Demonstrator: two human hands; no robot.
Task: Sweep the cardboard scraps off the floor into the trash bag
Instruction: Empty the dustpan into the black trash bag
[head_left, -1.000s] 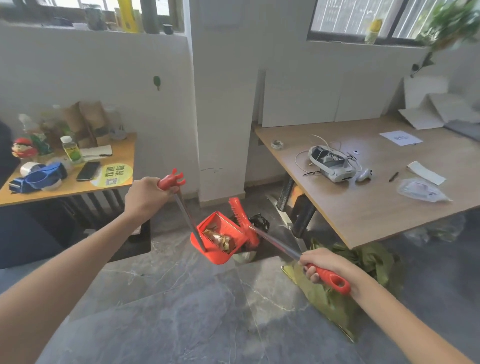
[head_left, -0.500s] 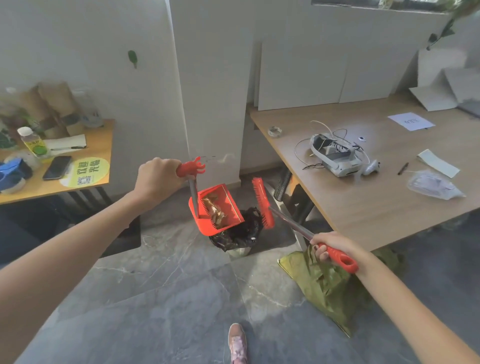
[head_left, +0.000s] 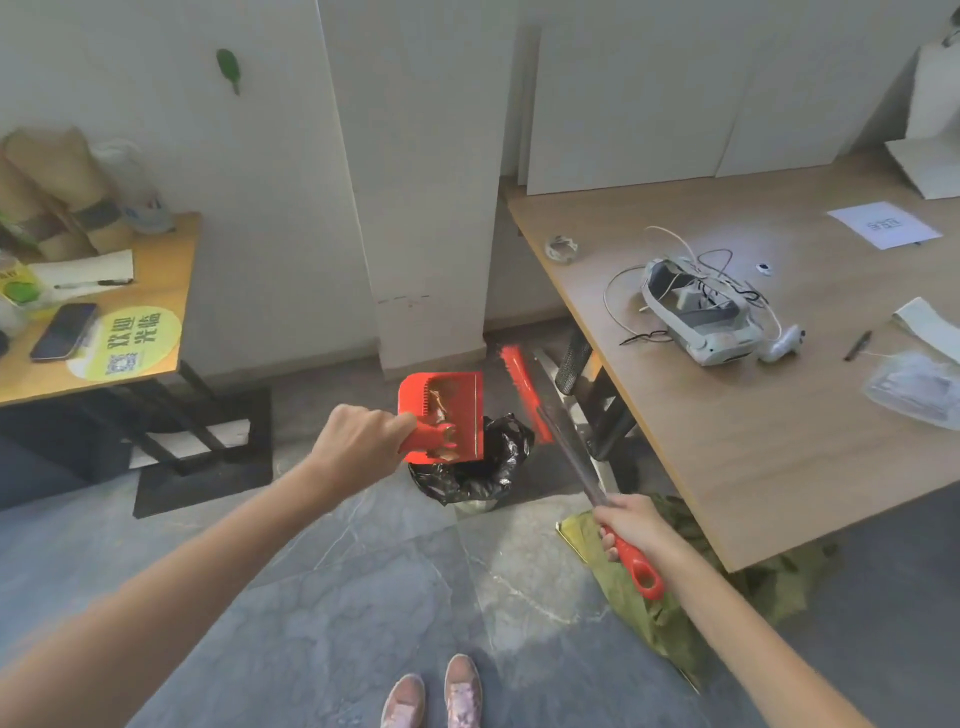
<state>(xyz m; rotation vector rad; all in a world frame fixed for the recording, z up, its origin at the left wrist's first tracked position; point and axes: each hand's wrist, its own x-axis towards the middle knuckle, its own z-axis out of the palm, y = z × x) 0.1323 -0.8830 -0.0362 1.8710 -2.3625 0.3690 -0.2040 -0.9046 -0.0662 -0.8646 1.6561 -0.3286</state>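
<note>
My left hand (head_left: 358, 449) grips the handle of a red dustpan (head_left: 460, 408), which hangs over the near-left rim of a bin lined with a black trash bag (head_left: 493, 467). Brown cardboard scraps (head_left: 439, 402) lie inside the pan. My right hand (head_left: 631, 522) holds the red grip of a broom (head_left: 524, 392). Its metal shaft slants up and left, and the red bristle head hovers just right of the dustpan, above the bag's far rim.
A wooden table (head_left: 727, 415) with a white headset (head_left: 696, 312) and papers stands at the right, its legs close behind the bin. A crumpled green bag (head_left: 660, 613) lies on the floor under its corner. A small yellow table (head_left: 156, 270) stands at the left. My shoes (head_left: 441, 693) show at the bottom.
The view has tilted down and moved closer to the bin. The dustpan has come over the black bag and turned more upright, and the broom head has lifted beside it.
</note>
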